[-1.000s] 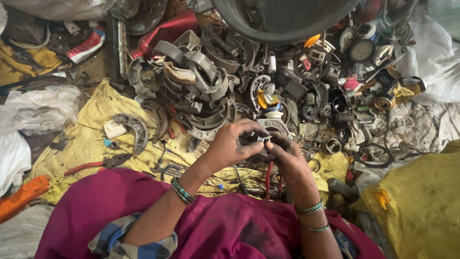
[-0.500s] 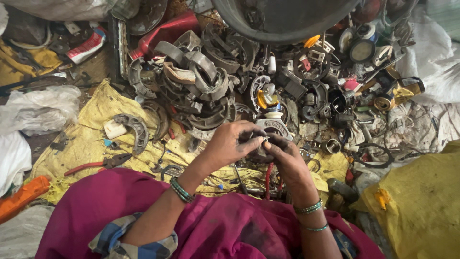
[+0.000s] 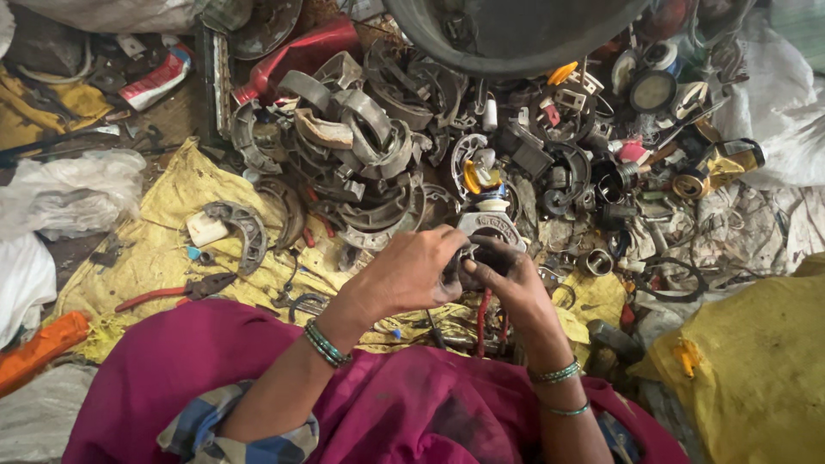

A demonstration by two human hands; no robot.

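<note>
Head view: left hand (image 3: 411, 273), right hand (image 3: 507, 279) hide small dark part (image 3: 468, 258) (shape unclear).

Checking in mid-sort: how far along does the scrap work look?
Done: nothing shows as finished or set apart. In hand: the left hand and right hand both grip one small dark metal part. Left: the big heap of curved metal pieces beyond lies unsorted.

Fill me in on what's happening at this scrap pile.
A person seated over a yellow cloth grips a small dark metal part with both hands: left hand and right hand meet around it. Just beyond lies a heap of curved metal shoes; red-handled pliers lie untouched on the cloth.
</note>
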